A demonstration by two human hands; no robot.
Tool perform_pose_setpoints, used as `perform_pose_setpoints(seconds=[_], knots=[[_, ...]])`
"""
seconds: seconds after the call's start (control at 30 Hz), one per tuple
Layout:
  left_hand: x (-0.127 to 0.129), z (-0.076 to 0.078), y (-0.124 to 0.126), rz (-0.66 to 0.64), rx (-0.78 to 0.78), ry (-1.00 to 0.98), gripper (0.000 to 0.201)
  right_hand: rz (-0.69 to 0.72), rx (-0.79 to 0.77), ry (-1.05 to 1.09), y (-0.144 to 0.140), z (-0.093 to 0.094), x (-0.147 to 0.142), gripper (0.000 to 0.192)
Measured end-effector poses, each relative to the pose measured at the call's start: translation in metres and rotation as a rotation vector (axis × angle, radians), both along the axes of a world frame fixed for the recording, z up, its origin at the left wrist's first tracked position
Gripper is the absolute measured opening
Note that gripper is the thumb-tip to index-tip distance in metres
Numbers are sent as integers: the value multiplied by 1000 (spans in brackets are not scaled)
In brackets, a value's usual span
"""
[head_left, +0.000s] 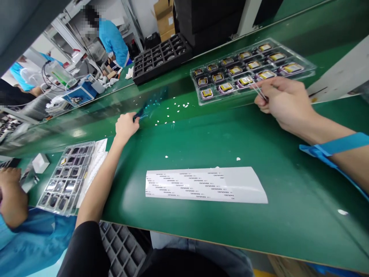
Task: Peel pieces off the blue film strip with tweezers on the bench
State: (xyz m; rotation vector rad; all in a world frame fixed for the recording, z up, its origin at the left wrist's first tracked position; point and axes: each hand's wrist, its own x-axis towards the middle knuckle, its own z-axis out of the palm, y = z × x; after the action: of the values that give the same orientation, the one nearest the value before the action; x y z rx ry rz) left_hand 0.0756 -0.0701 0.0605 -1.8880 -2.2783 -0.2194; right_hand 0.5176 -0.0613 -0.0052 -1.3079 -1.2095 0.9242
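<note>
My left hand [126, 126] reaches far out over the green bench and pinches a thin bluish film strip [150, 107] lying on the surface. My right hand [281, 99] is closed on slim tweezers [257, 90] whose tips point at the near edge of a clear blister tray [309, 68] holding several small yellow-topped parts. A white label backing sheet [206, 185] lies flat in front of me.
Small white scraps [175, 108] are scattered on the bench. A black compartment tray [161, 57] sits farther back. At left a second clear tray [67, 177] of dark parts lies by a co-worker's hand [10, 194]. Another person in blue stands at the far left rear.
</note>
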Motion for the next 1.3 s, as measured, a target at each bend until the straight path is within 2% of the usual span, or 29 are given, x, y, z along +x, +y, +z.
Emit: perform_pose_setpoints(seconds=[0.1, 0.27, 0.6, 0.73, 0.87, 0.97, 1.13, 1.3], knots=[[3, 0, -2, 3, 9, 14, 43, -10, -1, -5, -1, 1, -2, 6], [3, 2, 0, -14, -26, -7, 35, -16, -1, -17, -1, 2, -3, 5], [0, 3, -2, 4, 17, -1, 42, -47, 14, -47, -1, 2, -5, 11], [-2, 5, -2, 0, -8, 4, 38, -60, 2, -57, -4, 4, -8, 7], [-6, 10, 0, 12, 20, -8, 43, -60, -13, -64, -5, 6, -9, 4], [-8, 12, 1, 3, -16, -30, 34, -60, -10, -71, -5, 5, -9, 6], [-8, 9, -1, 3, 12, -19, 38, -56, -1, -79, -5, 4, -9, 7], [-9, 7, -2, 16, 24, -1, 34, -50, -5, -91, -4, 4, -7, 6]])
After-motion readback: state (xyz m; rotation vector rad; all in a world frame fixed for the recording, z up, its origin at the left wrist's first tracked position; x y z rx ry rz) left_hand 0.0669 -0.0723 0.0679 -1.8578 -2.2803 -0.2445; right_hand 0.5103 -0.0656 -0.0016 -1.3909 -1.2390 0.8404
